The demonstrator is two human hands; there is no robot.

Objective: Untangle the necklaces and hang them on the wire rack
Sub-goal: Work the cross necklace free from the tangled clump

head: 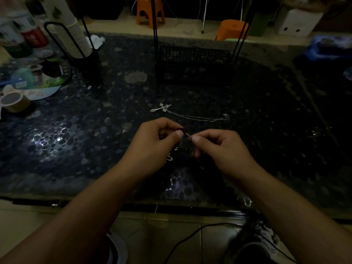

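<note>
- Here I see my left hand (152, 141) and right hand (219, 147) together, pinching a dark cord necklace (184, 130).
- The cross necklace (163, 108) lies just beyond them; no labels are readable.

Dim, underexposed; glare patches on glossy table (57, 138); blurred left edge, wide-angle bending at corners

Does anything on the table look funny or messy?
Nothing looks spilled or broken. The cross necklace lies loose on the table instead of hanging on the wire rack, and both hands pinch a dark tangled necklace.
</note>
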